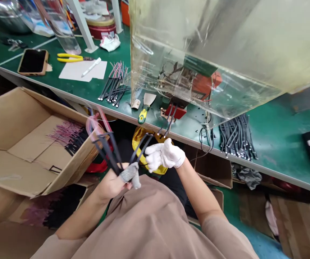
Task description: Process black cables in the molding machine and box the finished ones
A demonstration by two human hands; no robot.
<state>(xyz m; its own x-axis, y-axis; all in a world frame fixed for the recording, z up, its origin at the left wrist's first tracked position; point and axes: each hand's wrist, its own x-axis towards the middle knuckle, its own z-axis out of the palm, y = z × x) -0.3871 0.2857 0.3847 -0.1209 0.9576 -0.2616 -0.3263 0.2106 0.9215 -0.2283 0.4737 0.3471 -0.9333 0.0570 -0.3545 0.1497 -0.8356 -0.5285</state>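
My left hand (119,181), with grey covers on some fingers, is closed around several black strips (108,151) that have pink wires at their far ends. Some black strips also stick up from it toward the bench edge. Beside it, my right hand (165,155) wears a white glove, its fingers spread and nothing visible held in them. Just beyond the right hand, two black strips (170,120) hang over the bench edge from a small red block (177,111) under the clear plastic guard (149,68).
On the green bench (273,144) lie a scraper (144,111), yellow pliers (71,58), a phone (33,62), wired strips (114,88) and a pile of black strips (237,136). An open cardboard box (22,118) stands at the left, holding pink-wired strips.
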